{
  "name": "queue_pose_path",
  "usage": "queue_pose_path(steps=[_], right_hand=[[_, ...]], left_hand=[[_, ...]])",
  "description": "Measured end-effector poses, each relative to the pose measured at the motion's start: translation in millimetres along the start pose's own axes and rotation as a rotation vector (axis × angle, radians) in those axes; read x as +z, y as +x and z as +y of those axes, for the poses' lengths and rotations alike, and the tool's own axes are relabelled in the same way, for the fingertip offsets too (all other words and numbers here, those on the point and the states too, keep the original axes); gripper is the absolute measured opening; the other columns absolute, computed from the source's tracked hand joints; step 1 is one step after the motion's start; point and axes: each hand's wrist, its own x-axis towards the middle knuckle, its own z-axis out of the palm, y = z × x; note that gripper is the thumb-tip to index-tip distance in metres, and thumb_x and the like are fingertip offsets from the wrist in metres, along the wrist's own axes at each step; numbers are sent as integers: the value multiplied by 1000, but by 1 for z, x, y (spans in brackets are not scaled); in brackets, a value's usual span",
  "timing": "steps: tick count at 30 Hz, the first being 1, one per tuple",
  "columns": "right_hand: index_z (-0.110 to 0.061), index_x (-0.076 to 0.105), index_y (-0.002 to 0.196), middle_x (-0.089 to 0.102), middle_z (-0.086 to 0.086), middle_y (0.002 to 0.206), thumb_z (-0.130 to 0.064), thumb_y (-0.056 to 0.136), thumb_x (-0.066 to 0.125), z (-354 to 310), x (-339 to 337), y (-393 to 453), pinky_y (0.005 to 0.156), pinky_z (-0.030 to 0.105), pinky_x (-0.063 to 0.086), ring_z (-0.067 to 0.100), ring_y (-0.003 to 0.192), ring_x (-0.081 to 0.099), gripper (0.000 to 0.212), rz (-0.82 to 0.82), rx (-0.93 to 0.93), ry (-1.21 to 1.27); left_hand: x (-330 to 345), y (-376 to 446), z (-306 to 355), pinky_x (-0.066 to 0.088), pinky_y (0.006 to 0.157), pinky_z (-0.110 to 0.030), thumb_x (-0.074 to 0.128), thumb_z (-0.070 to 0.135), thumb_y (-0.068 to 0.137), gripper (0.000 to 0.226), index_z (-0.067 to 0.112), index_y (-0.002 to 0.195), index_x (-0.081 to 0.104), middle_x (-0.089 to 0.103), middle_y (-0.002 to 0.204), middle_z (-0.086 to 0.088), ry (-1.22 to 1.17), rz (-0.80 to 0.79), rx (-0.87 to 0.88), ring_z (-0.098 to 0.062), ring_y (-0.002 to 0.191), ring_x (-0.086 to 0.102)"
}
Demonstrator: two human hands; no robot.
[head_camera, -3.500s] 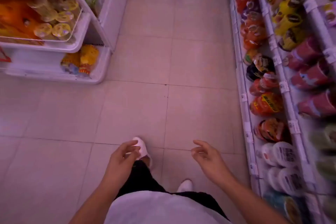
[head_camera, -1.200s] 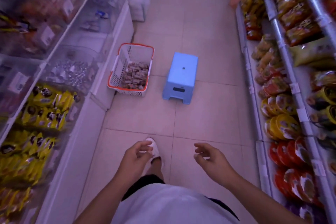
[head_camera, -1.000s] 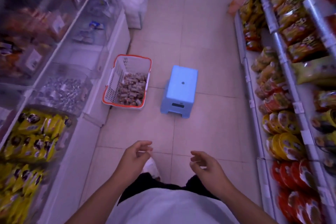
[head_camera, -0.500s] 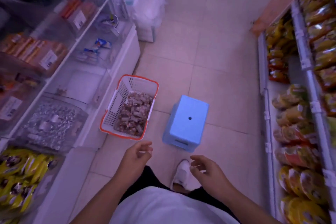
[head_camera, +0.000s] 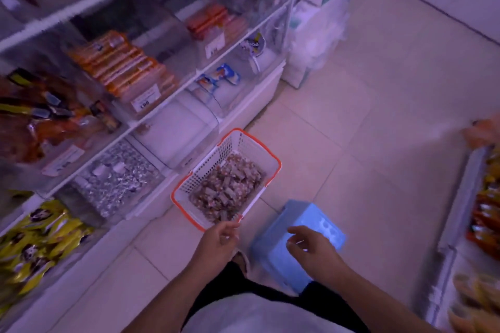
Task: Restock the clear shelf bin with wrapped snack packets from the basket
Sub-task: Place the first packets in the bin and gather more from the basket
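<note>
So the basket (head_camera: 226,178) is sitting on the tiled floor (head_camera: 365,127), tight up against the base of the left-hand shelf unit (head_camera: 151,119); it's white mesh with an orange rim, and its long axis runs diagonally, near end towards the person, far end angled up and right along the aisle; inside there's a heap of small brownish wrapped snack packets (head_camera: 226,192) covering the bottom, too blurry to read any label. The clear shelf bin (head_camera: 178,135) right beside the basket's far-left side, on the lowest shelf, looks nearly bare inside; the bin next to it (head_camera: 116,178) is full of silvery wrapped bits; further left, yellow packets (head_camera: 35,240); one shelf up, orange bars (head_camera: 121,62) stacked flat in another clear bin. A blue plastic stool (head_camera: 300,240) stands on the floor just right of the basket's near corner. Left hand (head_camera: 216,244) hovers over the basket's near rim, fingers loosely curled, gripping nothing; right hand (head_camera: 311,247) hangs above the stool, fingers relaxed, also holding nothing.
</note>
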Motion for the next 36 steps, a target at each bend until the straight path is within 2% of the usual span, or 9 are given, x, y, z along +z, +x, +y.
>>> queue_pose_path(steps=[7,13,16,19,22,24,28,33,36], right_hand=[[-15,63,124,63,-9,82,-14,89,58,-73,-16,103,66,12,41,6,70,58,36,-175,-117,-218],[-16,62,125,72,2,97,-20,88,61,-69,-14,210,83,24,46,21,94,68,38,-347,-176,-522],[-20,60,129,72,0,104,-28,88,58,-39,15,303,87,21,45,17,99,66,41,-433,-282,-693],[-19,63,122,69,4,112,-27,91,57,2,65,420,85,22,41,21,107,63,32,-580,-382,-747],[-14,64,117,68,11,113,-29,94,60,39,126,517,79,25,41,28,108,63,28,-673,-430,-746],[-13,64,116,69,13,112,-34,92,62,67,170,559,75,24,39,29,106,64,32,-664,-507,-751],[-10,55,130,61,19,127,-33,94,58,108,226,599,96,37,48,32,118,58,43,-727,-624,-912],[-7,44,140,56,23,134,-32,92,60,138,231,604,100,43,48,37,121,57,56,-738,-746,-1061],[-10,40,140,58,22,130,-38,88,64,148,222,596,98,43,50,36,117,59,64,-698,-755,-1095]], left_hand=[[-38,71,28,52,88,-32,62,5,90,22,13,109,70,72,95,-5,-1,133,-69,-19,90,67],[-34,132,5,51,78,-24,62,6,87,20,14,103,70,73,95,-8,-38,283,-170,-21,89,67],[-24,195,-37,45,74,-13,62,14,88,16,23,99,69,73,96,1,19,353,-207,-16,91,67],[-5,283,-110,51,84,-32,59,16,92,13,19,103,67,73,100,-7,58,450,-300,-29,99,68],[22,360,-181,43,67,-7,59,18,94,10,18,99,66,63,78,6,128,475,-372,-30,99,68],[38,393,-223,46,75,-16,56,22,96,21,12,110,68,70,90,-5,212,439,-379,-31,105,66],[44,424,-257,46,91,-34,52,22,98,32,8,124,64,66,121,-23,373,258,-387,-35,113,63],[52,427,-244,51,96,-39,51,32,96,32,16,120,65,68,120,-18,448,492,-324,-35,112,63],[74,415,-246,49,94,-35,59,30,92,36,19,126,61,66,124,-15,480,409,-302,-32,115,62]])
